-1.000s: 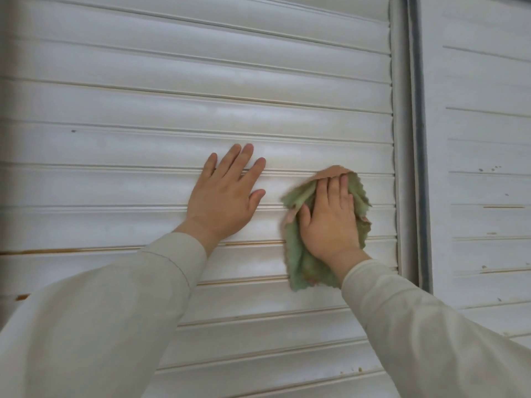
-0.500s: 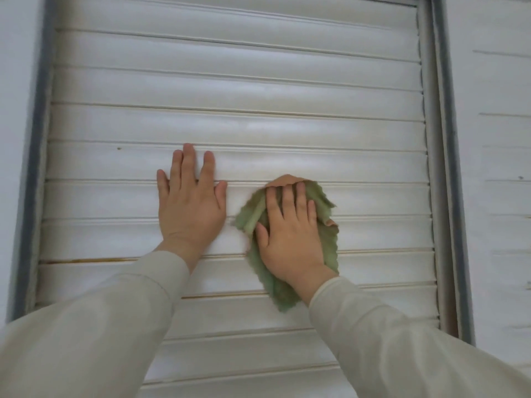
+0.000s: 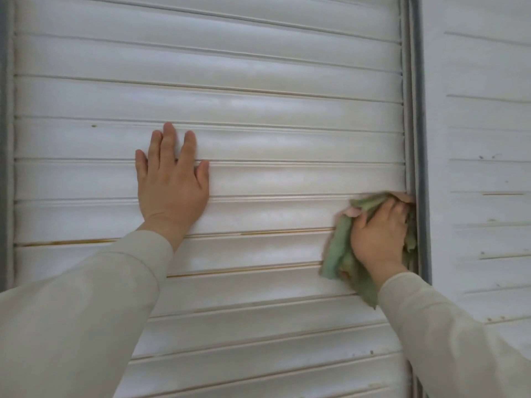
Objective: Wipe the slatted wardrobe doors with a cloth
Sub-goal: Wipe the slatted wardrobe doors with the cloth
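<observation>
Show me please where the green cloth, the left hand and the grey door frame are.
green cloth (image 3: 334, 258): head view, lower left fold.
left hand (image 3: 172, 191): head view, back of the hand.
grey door frame (image 3: 422, 110): head view, vertical strip.

Both arms wear long, plain cream sleeves (image 3: 71, 311), bare hands (image 3: 172, 185).

Left hand (image 3: 172, 182) flat with fingers spread; right hand (image 3: 379, 234) curled, both arms raised

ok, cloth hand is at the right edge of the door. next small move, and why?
Probably drop the right hand one slat and sweep the green cloth back leftward. The cloth is bunched against the door's right frame, so this stroke has no room left, while the left hand lies flat, bracing the slatted door.
</observation>
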{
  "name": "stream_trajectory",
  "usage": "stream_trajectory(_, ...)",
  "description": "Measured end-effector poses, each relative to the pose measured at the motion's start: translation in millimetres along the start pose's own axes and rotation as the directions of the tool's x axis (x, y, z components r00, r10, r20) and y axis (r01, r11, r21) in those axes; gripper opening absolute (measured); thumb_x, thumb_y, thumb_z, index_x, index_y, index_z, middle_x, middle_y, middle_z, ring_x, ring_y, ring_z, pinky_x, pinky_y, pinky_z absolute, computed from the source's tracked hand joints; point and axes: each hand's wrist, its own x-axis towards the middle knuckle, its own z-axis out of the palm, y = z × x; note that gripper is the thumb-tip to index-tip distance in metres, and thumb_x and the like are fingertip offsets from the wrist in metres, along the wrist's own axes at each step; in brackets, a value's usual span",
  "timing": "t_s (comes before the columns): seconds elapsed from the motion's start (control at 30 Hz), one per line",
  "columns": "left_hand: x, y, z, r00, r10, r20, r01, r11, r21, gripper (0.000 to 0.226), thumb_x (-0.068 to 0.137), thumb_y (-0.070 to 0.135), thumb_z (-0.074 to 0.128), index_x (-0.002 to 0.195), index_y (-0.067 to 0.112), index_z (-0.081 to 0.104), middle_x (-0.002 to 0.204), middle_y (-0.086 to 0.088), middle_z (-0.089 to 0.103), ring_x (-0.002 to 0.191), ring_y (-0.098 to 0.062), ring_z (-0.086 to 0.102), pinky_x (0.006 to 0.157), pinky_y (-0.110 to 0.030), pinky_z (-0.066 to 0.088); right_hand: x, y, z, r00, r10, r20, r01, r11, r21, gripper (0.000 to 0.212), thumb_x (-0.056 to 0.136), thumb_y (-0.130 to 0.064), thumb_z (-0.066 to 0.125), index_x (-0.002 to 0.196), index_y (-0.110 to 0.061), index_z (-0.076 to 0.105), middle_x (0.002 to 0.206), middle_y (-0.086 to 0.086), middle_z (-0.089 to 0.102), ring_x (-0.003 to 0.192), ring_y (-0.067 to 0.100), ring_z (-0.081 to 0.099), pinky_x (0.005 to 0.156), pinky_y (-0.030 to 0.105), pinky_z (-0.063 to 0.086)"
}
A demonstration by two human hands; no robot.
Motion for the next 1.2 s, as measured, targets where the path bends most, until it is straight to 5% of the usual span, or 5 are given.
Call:
stream_trajectory(0.13, -1.6, 9.1, 4.8, 1.000, -0.016, -0.002, 0.016, 1.000, -0.004, 0.056, 0.103, 0.041, 0.036, 0.153, 0.019, 0.033, 0.163, -0.014, 0.021, 0.150, -0.033, 0.016, 0.119, -0.056, 0.010, -12.1, -10.4, 0.7, 0.996, 0.077, 0.049, -0.078, 0.997, 0.019, 0.082, 0.088, -0.042, 0.026, 0.148, 0.013, 0.020, 0.157, 0.032, 0.014, 0.148, 0.042, 0.007, 0.121, 0.047, 0.005)
stream_trajectory(0.33, -3.2, 15.4, 9.6, 0.999, -0.006, -0.041, 0.005, 1.000, -0.014, 0.055, 0.102, 0.041, 0.040, 0.152, 0.019, 0.036, 0.161, -0.014, 0.025, 0.149, -0.033, 0.019, 0.119, -0.056, 0.011, -92.7, -40.8, 9.7, 0.834, -0.542, 0.098, 0.548, 0.835, -0.043, 0.061, 0.093, -0.045, 0.039, 0.142, -0.010, 0.045, 0.148, 0.017, 0.037, 0.139, 0.037, 0.029, 0.117, 0.047, 0.022)
stream_trajectory(0.63, -4.1, 13.5, 10.1, 0.998, 0.000, -0.070, -0.002, 0.999, -0.032, 0.056, 0.099, 0.042, 0.040, 0.150, 0.019, 0.039, 0.160, -0.015, 0.028, 0.148, -0.034, 0.022, 0.119, -0.056, 0.012, -28.3, 40.4, -20.1, 0.999, -0.046, -0.011, 0.044, 0.991, -0.126, 0.059, 0.078, -0.031, 0.060, 0.122, 0.007, 0.050, 0.127, 0.026, 0.048, 0.111, 0.044, 0.049, 0.093, 0.050, 0.046)
stream_trajectory(0.9, -4.3, 15.9, 10.6, 0.998, -0.014, -0.056, 0.012, 1.000, -0.029, 0.058, 0.099, 0.044, 0.036, 0.151, 0.018, 0.037, 0.160, -0.015, 0.027, 0.149, -0.034, 0.020, 0.119, -0.056, 0.010, -36.2, 27.7, -8.2, 0.930, -0.326, -0.171, 0.300, 0.940, -0.162, 0.038, 0.076, -0.023, 0.038, 0.087, 0.002, 0.065, 0.102, 0.021, 0.062, 0.082, 0.040, 0.052, 0.067, 0.045, 0.048)
stream_trajectory(1.2, -4.4, 13.4, 7.3, 0.999, 0.002, -0.053, -0.004, 0.999, -0.040, 0.056, 0.099, 0.042, 0.041, 0.150, 0.019, 0.039, 0.159, -0.015, 0.029, 0.148, -0.034, 0.022, 0.119, -0.055, 0.012, -68.2, -28.5, -2.7, 0.787, -0.613, -0.069, 0.586, 0.778, -0.225, 0.034, 0.076, -0.023, 0.046, 0.095, -0.009, 0.072, 0.101, 0.005, 0.067, 0.084, 0.034, 0.055, 0.067, 0.038, 0.044)
